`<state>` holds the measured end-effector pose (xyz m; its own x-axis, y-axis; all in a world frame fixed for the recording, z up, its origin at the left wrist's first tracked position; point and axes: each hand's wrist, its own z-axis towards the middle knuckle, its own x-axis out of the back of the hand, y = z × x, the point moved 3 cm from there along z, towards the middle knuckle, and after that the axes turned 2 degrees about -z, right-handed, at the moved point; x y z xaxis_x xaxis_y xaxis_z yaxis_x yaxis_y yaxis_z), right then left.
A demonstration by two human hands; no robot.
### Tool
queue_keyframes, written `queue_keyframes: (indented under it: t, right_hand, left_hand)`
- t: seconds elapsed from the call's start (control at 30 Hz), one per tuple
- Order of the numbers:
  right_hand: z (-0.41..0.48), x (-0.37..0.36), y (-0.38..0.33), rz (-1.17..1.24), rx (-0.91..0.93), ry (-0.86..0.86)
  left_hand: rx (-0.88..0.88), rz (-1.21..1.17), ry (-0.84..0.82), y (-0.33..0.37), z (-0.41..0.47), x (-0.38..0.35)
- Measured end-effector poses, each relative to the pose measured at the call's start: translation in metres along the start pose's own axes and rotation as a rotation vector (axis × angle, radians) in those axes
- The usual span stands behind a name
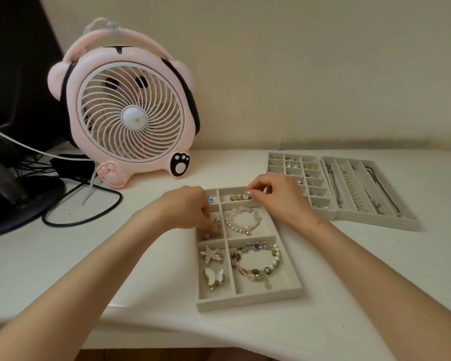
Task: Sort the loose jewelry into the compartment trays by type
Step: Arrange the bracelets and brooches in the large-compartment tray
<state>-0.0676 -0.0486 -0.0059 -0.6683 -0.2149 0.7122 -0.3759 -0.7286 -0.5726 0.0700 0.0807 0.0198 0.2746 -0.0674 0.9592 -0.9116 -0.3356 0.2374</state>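
A grey compartment tray (250,299) lies on the white table in front of me. My left hand (186,208) reaches into its middle left compartment, fingertips curled down on small silver pieces (215,222). My right hand (279,195) pinches a small blue and white charm piece (240,197) in the top right compartment. A pink bead bracelet (242,220) fills the middle right compartment. A mixed stone and pearl bracelet (257,260) lies in the bottom right one. A starfish clip (211,254) and a butterfly clip (214,277) sit bottom left.
A tray of many small cells (303,175) with earrings stands at the back right. Beside it a long-slot tray (370,188) holds several necklaces. A pink fan (130,113) stands at the back left, with black cables (84,201) and a dark stand (13,194) to its left.
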Motion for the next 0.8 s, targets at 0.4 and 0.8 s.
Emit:
queue_keyframes:
  t: [0.4,0.8]
  right_hand:
    - [-0.003,0.003,0.000,0.018,-0.003,0.013]
    - [-0.004,0.005,-0.001,0.019,-0.002,0.008]
  left_hand:
    - [0.077,0.183,0.146,0.010,0.000,-0.006]
    - [-0.068,-0.015,0.192,-0.012,-0.005,0.010]
